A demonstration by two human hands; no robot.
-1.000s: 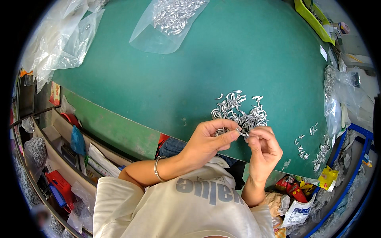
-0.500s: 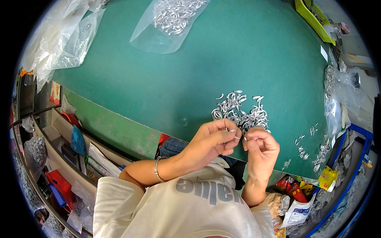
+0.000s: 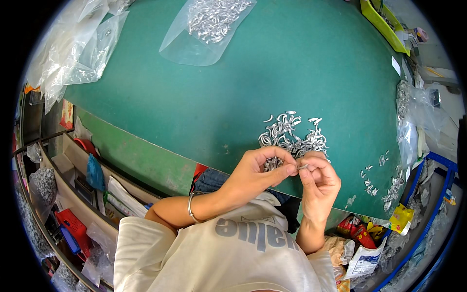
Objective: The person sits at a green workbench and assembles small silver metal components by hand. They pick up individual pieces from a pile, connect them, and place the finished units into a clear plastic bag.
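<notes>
My left hand (image 3: 260,168) and my right hand (image 3: 319,181) meet fingertip to fingertip at the near edge of the green table. A small silver curved metal piece (image 3: 303,167) shows between the thumb and fingers of my right hand, which pinches it. Thumb and forefinger of my left hand are closed at the end of that piece; whatever lies inside their tips is hidden. Just beyond both hands lies a loose heap of similar curved metal pieces (image 3: 284,130), partly covered by my fingers.
A clear plastic bag (image 3: 182,48) with many such pieces lies at the far side of the green tabletop (image 3: 160,102). Empty-looking clear bags (image 3: 78,53) are at far left. Scattered metal bits (image 3: 370,187) lie at right, near a yellow-green tray (image 3: 384,27) and blue frame (image 3: 413,194).
My hands have come together. My left fingers, apart from the right ones before with silver ends showing, now close against the piece in my right hand.
</notes>
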